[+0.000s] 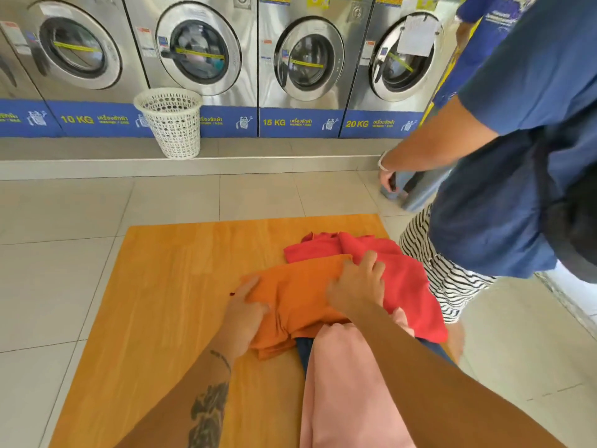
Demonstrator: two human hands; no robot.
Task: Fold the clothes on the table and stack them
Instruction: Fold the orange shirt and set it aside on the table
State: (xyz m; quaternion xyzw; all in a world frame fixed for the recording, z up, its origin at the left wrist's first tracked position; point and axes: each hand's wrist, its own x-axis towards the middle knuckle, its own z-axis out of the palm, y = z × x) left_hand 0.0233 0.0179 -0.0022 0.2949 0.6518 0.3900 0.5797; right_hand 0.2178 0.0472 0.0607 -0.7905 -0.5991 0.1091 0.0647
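An orange garment lies folded near the middle of the wooden table. My left hand grips its left edge. My right hand presses on its right side with fingers spread, reaching onto a red garment that lies crumpled behind and to the right. A pink garment lies at the near edge under my right forearm. A dark blue garment peeks out beneath the orange and pink ones.
A second person in a blue shirt stands at the table's right side, holding grey cloth. A black-and-white striped garment hangs off the right edge. A white laundry basket stands by several washing machines.
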